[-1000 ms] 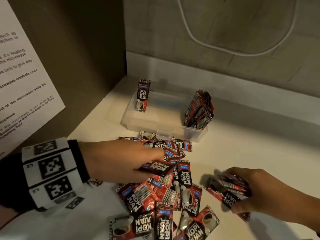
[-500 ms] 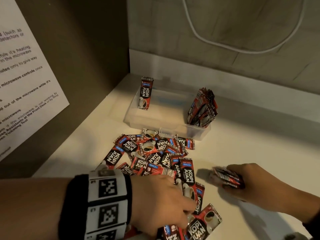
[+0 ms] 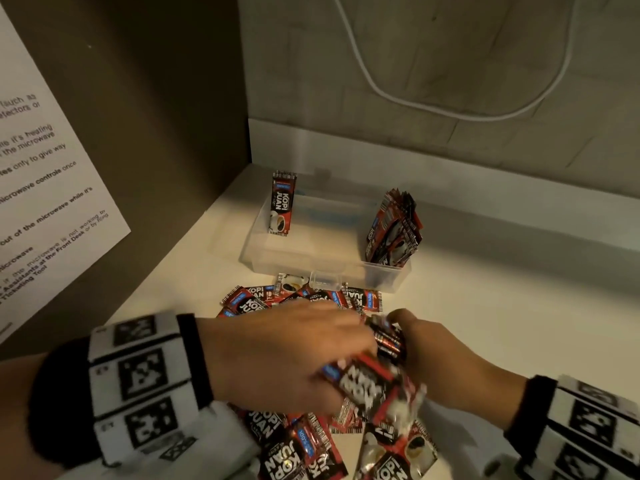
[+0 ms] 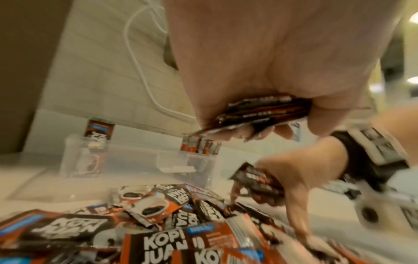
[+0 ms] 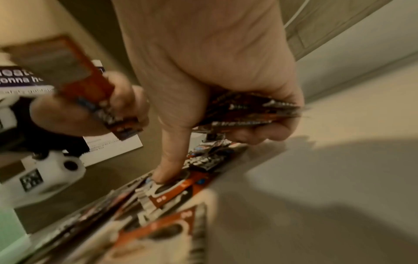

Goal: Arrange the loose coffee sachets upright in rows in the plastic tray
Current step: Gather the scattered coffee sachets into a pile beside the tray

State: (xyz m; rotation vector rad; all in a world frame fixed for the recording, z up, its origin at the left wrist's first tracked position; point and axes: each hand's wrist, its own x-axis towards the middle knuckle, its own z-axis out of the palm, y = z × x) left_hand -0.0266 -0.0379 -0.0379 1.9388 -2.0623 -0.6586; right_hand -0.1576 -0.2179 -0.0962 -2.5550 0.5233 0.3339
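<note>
Over the pile (image 3: 311, 441), my left hand (image 3: 277, 355) and right hand (image 3: 446, 368) each pinch light, slippery sachets (image 3: 388, 336); I'd grip their flat sides.

Tray (image 3: 277, 265) set behind loose sachets (image 3: 294, 441); single sachet (image 3: 282, 207) stood at L end, bunch (image 3: 394, 233) at R.

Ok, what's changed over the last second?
The left hand lifted sachets from the loose pile and swung right; the right hand, gripping its bundle, moved in to meet it. The tray, its lone sachet and stood stack stayed put.
</note>
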